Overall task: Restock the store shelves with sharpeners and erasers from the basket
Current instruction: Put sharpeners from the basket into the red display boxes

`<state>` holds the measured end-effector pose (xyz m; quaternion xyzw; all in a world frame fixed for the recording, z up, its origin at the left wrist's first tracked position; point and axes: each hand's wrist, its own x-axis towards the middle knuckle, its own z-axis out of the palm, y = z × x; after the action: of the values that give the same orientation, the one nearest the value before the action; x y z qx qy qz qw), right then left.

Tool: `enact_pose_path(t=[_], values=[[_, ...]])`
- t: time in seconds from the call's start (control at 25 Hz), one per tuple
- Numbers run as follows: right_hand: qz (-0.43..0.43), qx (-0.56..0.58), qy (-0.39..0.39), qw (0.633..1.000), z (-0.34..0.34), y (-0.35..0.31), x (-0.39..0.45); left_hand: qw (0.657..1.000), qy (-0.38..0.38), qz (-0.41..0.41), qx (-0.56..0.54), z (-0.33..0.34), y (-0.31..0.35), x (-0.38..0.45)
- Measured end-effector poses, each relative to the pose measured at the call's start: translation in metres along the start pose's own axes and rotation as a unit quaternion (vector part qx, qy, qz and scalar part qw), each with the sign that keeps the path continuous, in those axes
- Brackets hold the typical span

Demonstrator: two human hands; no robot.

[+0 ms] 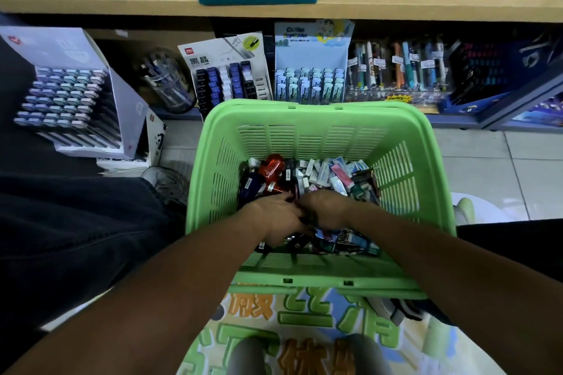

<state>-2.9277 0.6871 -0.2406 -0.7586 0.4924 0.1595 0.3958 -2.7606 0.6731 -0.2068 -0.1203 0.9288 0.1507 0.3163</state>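
While both forearms reach down over the near rim, the left hand (275,218) and the right hand (326,207) meet in the middle of the green slatted plastic basket (213,179), pressed close together among the stock. The left hand lies knuckles-up with its fingers curled into the pile, and the right hand is bent over just beside it; something dark shows between them, but I cannot tell whether either hand has a firm hold on an item or is only sorting.

Around the hands the basket floor is covered from wall to wall. Small white, blue and pink wrapped block erasers (335,175) crowd the far right corner, while glossy red and dark blue rounded sharpeners (271,172) sit toward the far left corner. More packets lie along the near wall under the wrists.

Beyond the far rim, the lower shelf carries a black-and-blue cardboard lead display (227,82), a pale blue cardboard display of small packs (310,82) and a clear rack of pens (399,70). A wooden upper shelf (396,1) above holds boxed pencils.

Judged from this, the restocking looks barely begun or at most midway: the basket holds plenty, nothing is being carried toward a shelf, and no sharpener or eraser section is visible here, so nearly all placing seems left to do
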Motion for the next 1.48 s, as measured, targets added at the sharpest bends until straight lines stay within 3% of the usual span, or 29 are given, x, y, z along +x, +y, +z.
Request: enact_pose_path(t=[0.24, 0.28, 0.36, 0.44, 0.48, 0.6, 0.72, 0.92, 1.04, 1.12, 1.24, 1.36, 1.48], values=[[0.040, -0.178, -0.026, 0.983, -0.004, 0.005, -0.003, 0.991, -0.085, -0.057, -0.085, 0.003, -0.015, -0.025], [0.033, -0.184, 0.003, 0.982, -0.010, 0.001, -0.004, 0.986, -0.063, -0.081, -0.133, -0.001, -0.015, -0.028], [-0.009, -0.157, 0.147, 0.977, -0.018, -0.004, -0.002, 0.971, 0.022, -0.134, -0.197, -0.014, -0.017, -0.029], [-0.048, -0.094, 0.268, 0.958, -0.021, -0.007, 0.006, 0.967, 0.155, -0.166, -0.113, -0.022, -0.023, -0.022], [-0.031, -0.073, 0.276, 0.958, -0.023, -0.009, 0.011, 0.961, 0.197, -0.182, -0.072, -0.021, -0.028, -0.019], [0.071, -0.103, 0.215, 0.969, -0.016, -0.007, 0.023, 0.953, 0.168, -0.242, -0.072, -0.004, -0.040, -0.013], [0.023, -0.230, 0.157, 0.960, -0.007, -0.003, 0.021, 0.967, 0.091, -0.227, -0.067, 0.004, -0.046, -0.004], [-0.012, -0.266, 0.076, 0.961, -0.022, -0.009, 0.007, 0.962, 0.114, -0.246, -0.013, -0.002, -0.043, 0.001], [-0.004, -0.155, 0.172, 0.973, -0.020, -0.011, 0.014, 0.961, 0.119, -0.251, -0.016, 0.006, -0.040, -0.009], [0.019, -0.133, 0.157, 0.978, -0.016, -0.008, 0.023, 0.963, 0.118, -0.240, -0.029, 0.010, -0.038, -0.014], [0.029, -0.229, 0.086, 0.969, -0.008, -0.003, 0.027, 0.964, 0.115, -0.238, -0.018, 0.012, -0.038, -0.021], [0.026, -0.294, 0.109, 0.949, -0.008, 0.000, 0.023, 0.966, 0.094, -0.240, -0.006, 0.012, -0.035, -0.022], [0.022, -0.242, 0.168, 0.955, -0.013, -0.001, 0.021, 0.963, 0.107, -0.248, -0.011, 0.013, -0.034, -0.018]])
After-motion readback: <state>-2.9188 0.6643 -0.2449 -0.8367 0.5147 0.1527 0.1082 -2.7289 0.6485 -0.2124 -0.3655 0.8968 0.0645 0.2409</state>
